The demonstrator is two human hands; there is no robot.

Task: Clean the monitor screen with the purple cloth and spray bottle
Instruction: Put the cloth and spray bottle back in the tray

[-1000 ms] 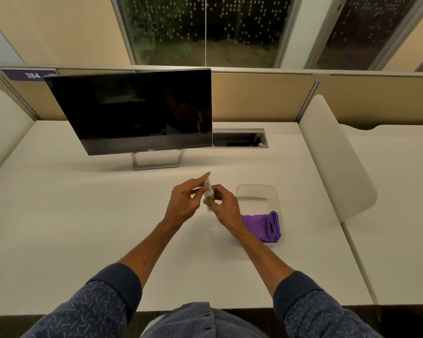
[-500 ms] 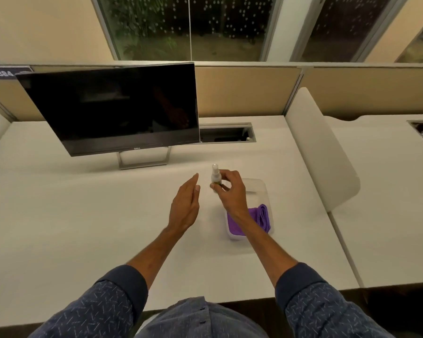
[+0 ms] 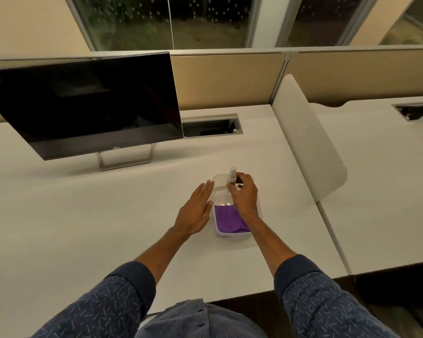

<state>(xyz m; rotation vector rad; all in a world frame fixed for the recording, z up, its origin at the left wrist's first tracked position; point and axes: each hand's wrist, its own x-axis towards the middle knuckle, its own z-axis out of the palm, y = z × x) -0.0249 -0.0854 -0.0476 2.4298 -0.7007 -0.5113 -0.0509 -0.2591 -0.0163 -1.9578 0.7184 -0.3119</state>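
A black monitor stands on its metal foot at the back left of the white desk, its screen dark. My right hand grips a small white spray bottle upright over the far end of a clear tray. A folded purple cloth lies in the near half of that tray, partly under my right wrist. My left hand hovers flat and empty, fingers apart, just left of the tray.
A cable cutout opens in the desk right of the monitor. A white curved divider separates this desk from the neighbouring desk. Beige partition panels run along the back under the windows.
My left hand let go of the bottle and opened flat. My right hand carried the bottle to the right, over the tray. The camera view shifted right.
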